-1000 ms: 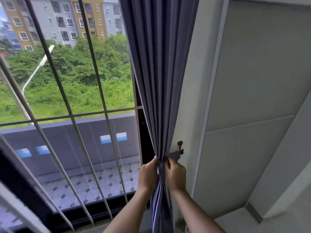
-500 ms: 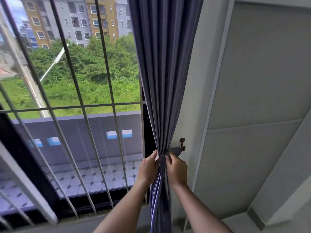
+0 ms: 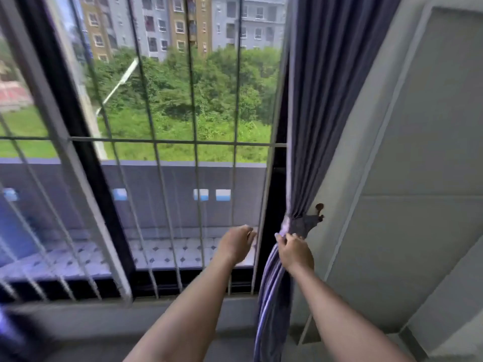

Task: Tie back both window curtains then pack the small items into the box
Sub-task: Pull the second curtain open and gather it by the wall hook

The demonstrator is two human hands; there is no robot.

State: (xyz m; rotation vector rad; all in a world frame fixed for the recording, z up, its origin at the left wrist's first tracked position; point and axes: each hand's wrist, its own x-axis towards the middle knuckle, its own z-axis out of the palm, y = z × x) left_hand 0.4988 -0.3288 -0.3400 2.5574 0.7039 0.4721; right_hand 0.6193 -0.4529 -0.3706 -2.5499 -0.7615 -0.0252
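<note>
Head view: long purple-grey fabric curtain (image 3: 311, 126) hangs along the window's right edge, long axis vertical, gathered to a narrow waist by a dark fabric tieback (image 3: 304, 226) looped toward a small brown wall hook (image 3: 319, 209). Right hand (image 3: 294, 250) pinches the folds just below the tieback. Left hand (image 3: 239, 242) is apart from the curtain, near the white window bars (image 3: 194, 158), fingers loosely curled, holding nothing.

Barred window grille (image 3: 156, 142) before a grey balcony wall (image 3: 162, 194); beyond, green trees (image 3: 183, 100) and apartment blocks (image 3: 183, 24); tiled balcony floor (image 3: 167, 254) below.
</note>
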